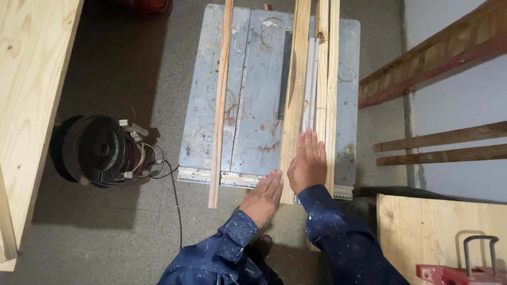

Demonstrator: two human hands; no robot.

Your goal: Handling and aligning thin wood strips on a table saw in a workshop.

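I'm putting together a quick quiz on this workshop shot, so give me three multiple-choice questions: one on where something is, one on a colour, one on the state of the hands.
1. Where does the black motor with the cable sit?
A. on the floor left of the saw table
B. on the saw table
C. on the plywood at lower right

2. What colour are the person's sleeves?
A. red
B. dark blue with pale flecks
C. white

3. How are the hands placed?
A. both clenched round a hammer
B. both raised off the wood
C. both flat and open on or at the strips

Answers: 1 A, the motor stands on the floor beside the saw table. 2 B, the sleeves are dark blue and speckled. 3 C, the right hand lies flat on the wooden strips, and the left hand rests open-palmed at their near end.
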